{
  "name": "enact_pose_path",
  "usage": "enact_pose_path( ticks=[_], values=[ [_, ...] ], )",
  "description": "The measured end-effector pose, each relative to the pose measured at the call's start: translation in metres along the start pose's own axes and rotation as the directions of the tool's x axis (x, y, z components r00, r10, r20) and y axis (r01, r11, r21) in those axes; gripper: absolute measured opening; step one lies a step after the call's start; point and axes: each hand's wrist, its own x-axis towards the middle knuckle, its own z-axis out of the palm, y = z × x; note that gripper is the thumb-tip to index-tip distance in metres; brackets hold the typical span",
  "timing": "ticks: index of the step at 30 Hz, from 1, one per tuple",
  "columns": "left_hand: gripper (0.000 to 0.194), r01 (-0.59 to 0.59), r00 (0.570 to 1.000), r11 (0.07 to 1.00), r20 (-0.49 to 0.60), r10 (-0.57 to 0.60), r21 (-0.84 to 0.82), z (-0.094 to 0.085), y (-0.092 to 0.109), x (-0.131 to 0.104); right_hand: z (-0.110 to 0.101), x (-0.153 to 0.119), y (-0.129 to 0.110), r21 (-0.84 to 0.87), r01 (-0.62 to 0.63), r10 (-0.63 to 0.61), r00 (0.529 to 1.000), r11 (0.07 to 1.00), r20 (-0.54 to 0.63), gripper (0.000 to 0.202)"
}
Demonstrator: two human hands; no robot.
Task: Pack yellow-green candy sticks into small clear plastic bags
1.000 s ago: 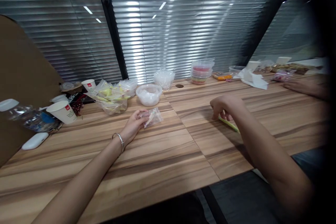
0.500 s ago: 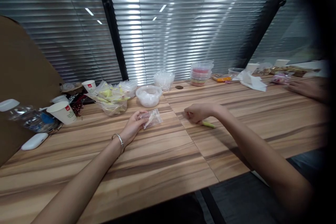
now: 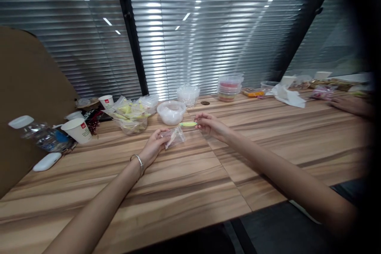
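Your two bare hands at a wood-grained table, seen from the head. Your left hand, with a silver bracelet at its wrist, has its fingers closed narrowly on the left end of a small clear bag; the bag lies at the middle of the scene, its free end toward the right, with something pale inside. Your right hand pinches the right end of a slender yellow-green piece between thumb and fingers. The piece points left, near the far edge of the bag; whether the two touch cannot be told. Just beyond it stands a round translucent tub, with a clear bowl farther back. To the left of the tub sits a container of yellow-green packets; farther left are a paper cup, a plastic bottle and, nearer, a white case. At the far right of centre rises a stack of tubs, then a crumpled white tissue. A co-worker's hand rests at the right edge.
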Motion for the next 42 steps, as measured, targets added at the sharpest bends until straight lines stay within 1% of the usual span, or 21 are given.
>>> enact_pose_path(
  ticks=[3,4,6,9,11,14,18,21,23,26,29,31,34,37,39,42],
  values=[
    [0.034,0.002,1.000,0.999,-0.006,-0.002,-0.046,0.000,0.001,0.001,-0.012,0.005,0.014,-0.021,-0.056,0.054,0.995,0.998,-0.081,0.016],
    [0.034,0.001,1.000,0.999,-0.005,-0.001,-0.053,0.000,0.001,0.001,-0.012,0.005,0.016,-0.036,-0.063,0.059,0.994,0.997,-0.092,0.015],
    [0.035,0.003,1.000,0.999,0.000,-0.003,-0.051,0.000,0.001,0.001,-0.008,0.002,0.018,-0.071,-0.059,0.054,0.996,0.996,-0.067,0.014],
    [0.036,-0.001,1.000,1.000,0.011,0.001,-0.023,-0.001,0.000,0.001,0.007,-0.005,0.018,-0.181,-0.001,0.001,1.000,0.984,-0.001,0.014],
    [0.036,-0.006,1.000,1.000,0.020,0.007,-0.011,-0.002,-0.002,0.001,0.016,-0.008,0.018,-0.265,0.066,-0.063,0.998,0.962,0.017,0.013],
    [0.036,-0.009,1.000,1.000,0.010,0.009,0.000,-0.004,-0.003,0.002,0.023,-0.011,0.020,-0.329,0.140,-0.131,0.990,0.934,0.048,0.013],
    [0.036,-0.027,1.000,1.000,-0.004,0.027,0.009,-0.003,-0.004,0.002,0.018,-0.007,0.029,-0.422,0.140,-0.127,0.990,0.896,0.058,0.014],
    [0.036,-0.038,0.999,0.999,0.008,0.038,-0.006,-0.001,-0.002,0.002,0.010,-0.002,0.037,-0.506,0.140,-0.142,0.989,0.851,0.034,0.017],
    [0.037,-0.038,0.999,0.999,0.014,0.038,-0.017,0.000,-0.001,0.001,0.007,0.000,0.040,-0.531,0.108,-0.123,0.992,0.840,0.008,0.018],
    [0.038,-0.027,1.000,1.000,0.007,0.027,0.001,0.000,-0.001,0.000,0.009,-0.001,0.039,-0.461,0.040,-0.039,0.999,0.886,0.011,0.023],
    [0.036,-0.040,0.999,0.999,0.005,0.040,-0.008,-0.002,-0.003,0.000,0.016,-0.004,0.033,-0.326,-0.032,0.067,0.993,0.945,0.095,0.027],
    [0.036,-0.052,0.999,0.998,0.010,0.053,-0.035,-0.004,-0.004,0.001,0.020,-0.007,0.030,-0.256,-0.067,0.104,0.986,0.964,0.131,0.029],
    [0.039,-0.028,0.999,0.999,0.016,0.028,-0.026,-0.006,-0.005,0.001,0.024,-0.010,0.029,-0.194,-0.082,0.110,0.984,0.977,0.137,0.031],
    [0.043,-0.010,1.000,1.000,0.012,0.010,0.015,-0.007,-0.004,0.000,0.025,-0.012,0.029,-0.183,-0.069,0.094,0.987,0.981,0.132,0.031],
    [0.045,-0.015,1.000,0.999,0.019,0.014,0.032,-0.006,-0.003,0.000,0.025,-0.011,0.030,-0.199,-0.048,0.072,0.990,0.979,0.119,0.030],
    [0.047,-0.029,0.999,0.999,0.034,0.028,0.034,-0.004,-0.001,-0.002,0.025,-0.010,0.031,-0.282,0.004,0.022,0.996,0.959,0.087,0.028]
  ],
)
